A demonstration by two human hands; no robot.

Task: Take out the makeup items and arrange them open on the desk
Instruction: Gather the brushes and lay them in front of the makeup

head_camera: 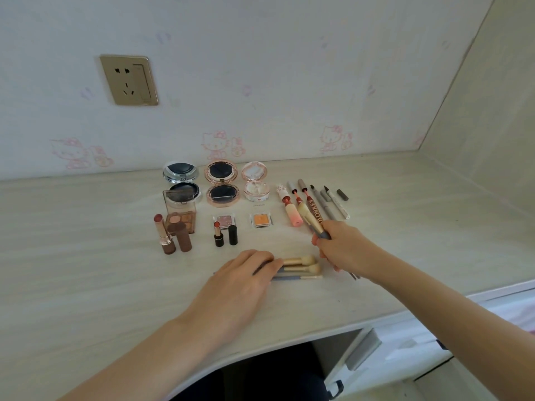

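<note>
My right hand (344, 246) grips a makeup brush (308, 217) by its handle, bristles pointing up and away, above the desk (86, 256). My left hand (243, 280) lies flat over the handles of three brushes (301, 267) that rest side by side on the desk, heads to the right. Behind them stand three open compacts (221, 182), an open eyeshadow palette (181, 215), two small eyeshadow pans (260, 219), uncapped lipsticks (163, 234) with their caps, lip glosses (291, 209) and uncapped pens (333, 202).
The wall with a power socket (128, 80) rises behind the desk and a side panel closes the right. White drawers (405, 351) sit under the desk's front edge at the right. Thin dark sticks (355, 275) poke out beneath my right wrist.
</note>
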